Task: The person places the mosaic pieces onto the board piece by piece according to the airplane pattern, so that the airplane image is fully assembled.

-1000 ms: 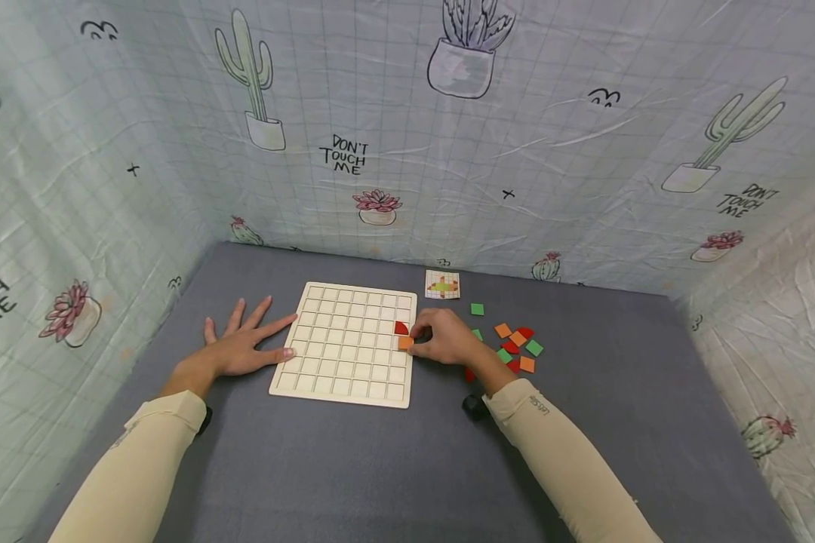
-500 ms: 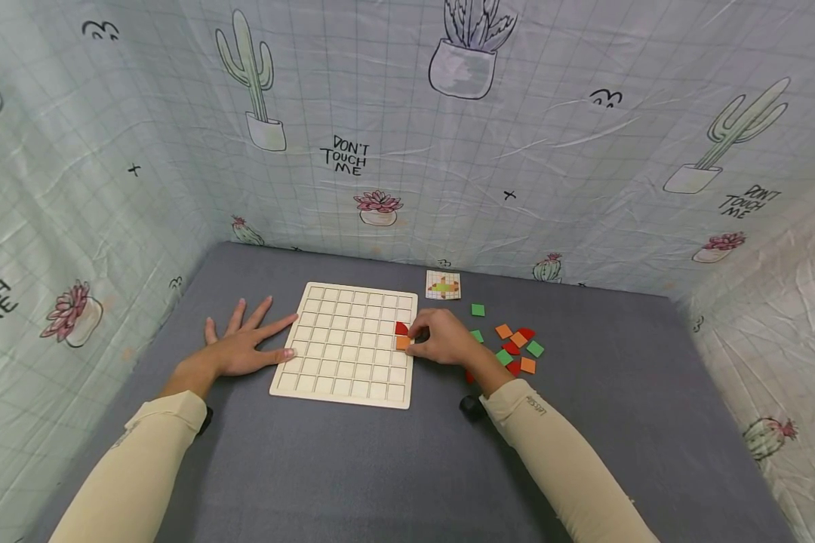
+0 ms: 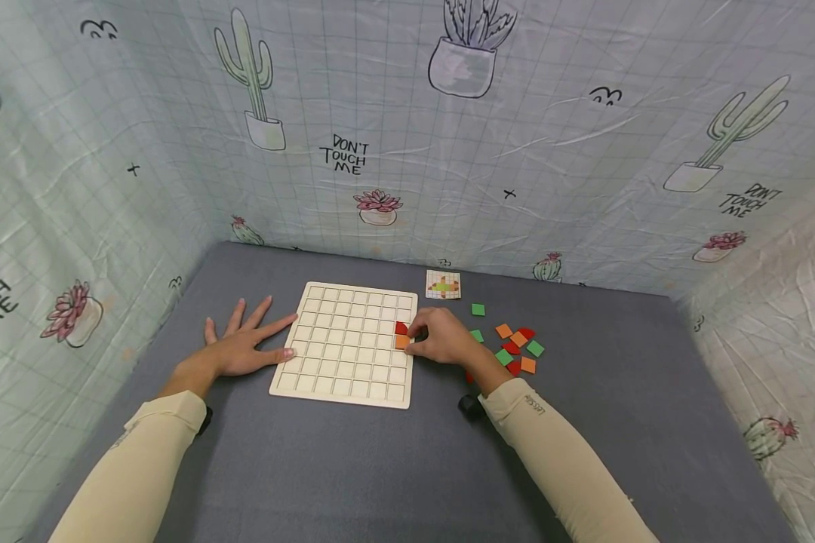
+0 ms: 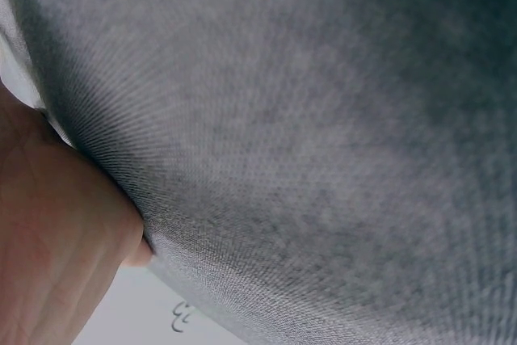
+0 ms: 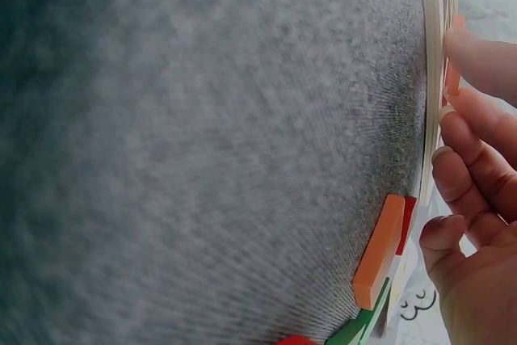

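Pinching an orange square tile (image 3: 402, 342), the right hand (image 3: 443, 336) seems to be seating it on the grid board (image 3: 340, 375) beneath; next likely calls for aligning, then release, clear of the red quarter-circle tile (image 3: 401, 328) just beyond.

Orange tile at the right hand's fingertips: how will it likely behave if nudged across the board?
The orange tile is probably stiff: its edges look straight in the grip of the right hand. Flat and square, it should slide rather than roll, though the gridded board might catch its edge at the cell lines.
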The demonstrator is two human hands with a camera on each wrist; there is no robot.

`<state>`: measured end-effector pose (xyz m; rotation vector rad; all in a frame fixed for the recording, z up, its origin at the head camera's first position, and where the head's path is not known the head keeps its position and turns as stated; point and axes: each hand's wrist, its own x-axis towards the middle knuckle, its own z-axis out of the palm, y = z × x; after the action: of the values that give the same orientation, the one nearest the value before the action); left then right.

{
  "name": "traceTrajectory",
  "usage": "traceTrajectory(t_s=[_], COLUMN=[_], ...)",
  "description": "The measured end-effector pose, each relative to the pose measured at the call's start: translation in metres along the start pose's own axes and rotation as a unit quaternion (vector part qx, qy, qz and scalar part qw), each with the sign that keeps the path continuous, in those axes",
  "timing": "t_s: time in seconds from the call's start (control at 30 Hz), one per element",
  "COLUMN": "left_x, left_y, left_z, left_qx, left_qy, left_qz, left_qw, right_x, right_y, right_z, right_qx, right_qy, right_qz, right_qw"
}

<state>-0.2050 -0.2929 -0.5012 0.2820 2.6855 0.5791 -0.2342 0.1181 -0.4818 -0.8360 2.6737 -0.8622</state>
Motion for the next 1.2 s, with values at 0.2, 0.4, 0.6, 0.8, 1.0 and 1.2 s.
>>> traceTrajectory(t_s=[0.2, 0.4, 0.6, 0.8, 1.0, 1.2], left_x=[0.000, -0.004, -0.008, -0.007, -0.004, -0.004], left_y=[0.001, 0.007, 0.016, 0.018, 0.012, 0.011], left_z=[0.000, -0.002, -0.007, -0.007, -0.004, -0.005], left_qx=[-0.010, -0.004, 0.011, 0.017, 0.005, 0.003], left_qy=[0.006, 0.000, -0.006, -0.010, -0.002, -0.002], left_qz=[0.003, -0.005, -0.005, -0.007, -0.004, -0.004], left_qw=[0.9999, 1.0000, 0.9999, 0.9998, 1.0000, 1.0000], right_x=[0.001, 0.001, 0.002, 0.002, -0.002, -0.008], right_y=[-0.002, -0.004, -0.004, -0.003, -0.001, 0.003], right_z=[-0.001, -0.002, -0.002, -0.002, -0.003, -0.010], right_qx=[-0.002, -0.004, -0.008, -0.004, 0.010, 0.029], right_qy=[-0.005, -0.015, -0.017, -0.013, -0.006, 0.008], right_qz=[0.005, 0.013, 0.015, 0.018, 0.021, -0.004], right_qw=[1.0000, 0.9998, 0.9997, 0.9998, 0.9997, 0.9995])
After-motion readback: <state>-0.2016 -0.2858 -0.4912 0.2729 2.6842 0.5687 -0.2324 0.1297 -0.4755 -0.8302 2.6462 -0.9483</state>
